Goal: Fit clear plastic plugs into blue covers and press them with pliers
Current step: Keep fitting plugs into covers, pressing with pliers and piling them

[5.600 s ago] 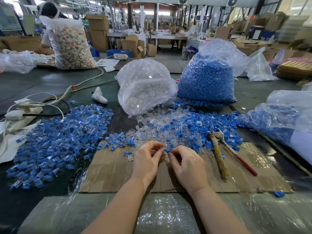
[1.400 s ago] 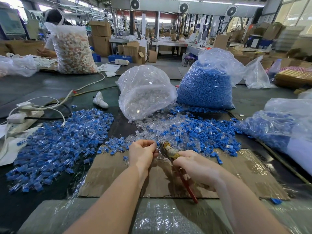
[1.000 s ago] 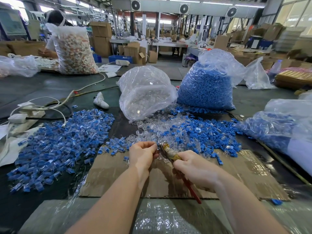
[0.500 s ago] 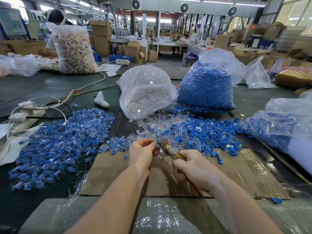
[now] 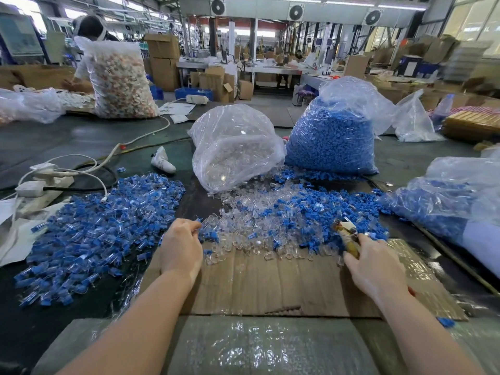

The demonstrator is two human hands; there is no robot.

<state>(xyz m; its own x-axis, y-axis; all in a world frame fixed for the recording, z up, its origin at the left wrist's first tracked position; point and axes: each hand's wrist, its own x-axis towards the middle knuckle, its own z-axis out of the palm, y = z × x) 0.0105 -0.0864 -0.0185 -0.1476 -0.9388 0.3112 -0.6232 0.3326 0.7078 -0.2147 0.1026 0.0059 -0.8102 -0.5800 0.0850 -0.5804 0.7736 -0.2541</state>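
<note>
Beyond both your hands sit the bag of blue covers and the bag of clear plugs, with loose covers and plugs spread between the bags and your fingers, and assembled pieces piled left of your left hand. Your right hand grips the pliers at the pile's near edge. Your left hand is curled, fingertips at the pile; can't tell what it holds.

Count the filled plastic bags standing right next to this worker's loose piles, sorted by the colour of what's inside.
Clear plastic bags filled with blue covers: 2
Clear plastic bag filled with clear plugs: 1
Total: 3
</note>
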